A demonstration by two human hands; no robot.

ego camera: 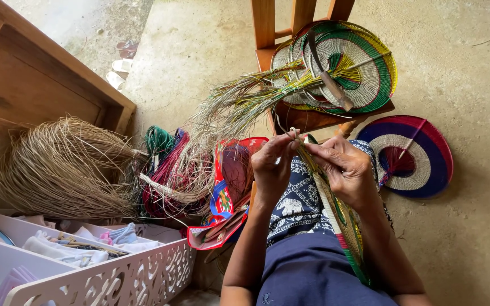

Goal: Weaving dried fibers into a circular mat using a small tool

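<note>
Where hands (313, 161) meet: prob. woven strip (336, 209)

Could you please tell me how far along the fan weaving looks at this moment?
Done: a stack of finished woven fans lies on the wooden stool, and a purple and red fan lies on the floor. In hand: the left hand and right hand pinch the top of a narrow woven strip across the lap. Left: that strip is far from round, and loose straw waits unused.
</note>
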